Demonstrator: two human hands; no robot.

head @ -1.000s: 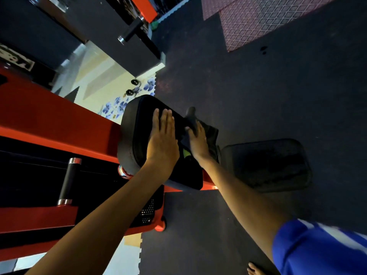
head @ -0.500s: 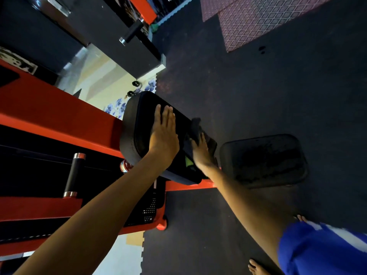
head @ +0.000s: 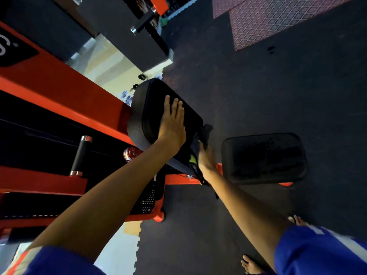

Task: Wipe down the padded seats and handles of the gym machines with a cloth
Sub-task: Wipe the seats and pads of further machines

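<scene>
Back pad (head: 155, 108) centre, mounted on machine frame (head: 59, 92) at left. Left grip (head: 172, 124) flat on back pad face. Right grip (head: 205, 157) holds cloth (head: 200, 139) against pad's right edge. Seat pad (head: 264, 157) right of both. Roller handle (head: 80, 155) left, inside frame.

Dark rubber matting (head: 258, 92) covers most of the floor, and its jigsaw edge (head: 139, 245) meets a pale tiled strip (head: 111, 62) on the left. A red diamond-patterned mat (head: 278, 18) lies at the far end, with a small dark smudge (head: 271, 49) just beside it. Blue flower prints (head: 127, 97) show on the pale tiles, near two small black round knobs (head: 141, 77). A tan patch (head: 132, 228) sits by the jigsaw edge.
</scene>
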